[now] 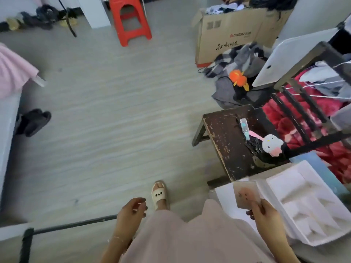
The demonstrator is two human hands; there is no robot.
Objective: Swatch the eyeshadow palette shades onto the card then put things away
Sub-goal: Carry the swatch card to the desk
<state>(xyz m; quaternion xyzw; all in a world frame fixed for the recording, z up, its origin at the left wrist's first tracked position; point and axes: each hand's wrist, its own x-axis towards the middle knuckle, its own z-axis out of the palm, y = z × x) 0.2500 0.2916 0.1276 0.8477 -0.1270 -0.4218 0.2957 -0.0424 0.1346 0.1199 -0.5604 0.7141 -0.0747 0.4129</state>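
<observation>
While rt hand [266, 215] grips 1 card [247, 194], lt hand [131, 211] (loose) empty

Bare floor [106, 118] lies open leftward; dark wooden chair [237, 141] and foam tray [303, 205] crowd the right.

Even, soft daylight, moderately bright, no hard shadows. Whole frame slightly smeared with motion blur; floor [114, 111] grain streaks sideways. Wide-angle bending at edges, worst right side. Mild glare on white foam tray [307, 204].
</observation>
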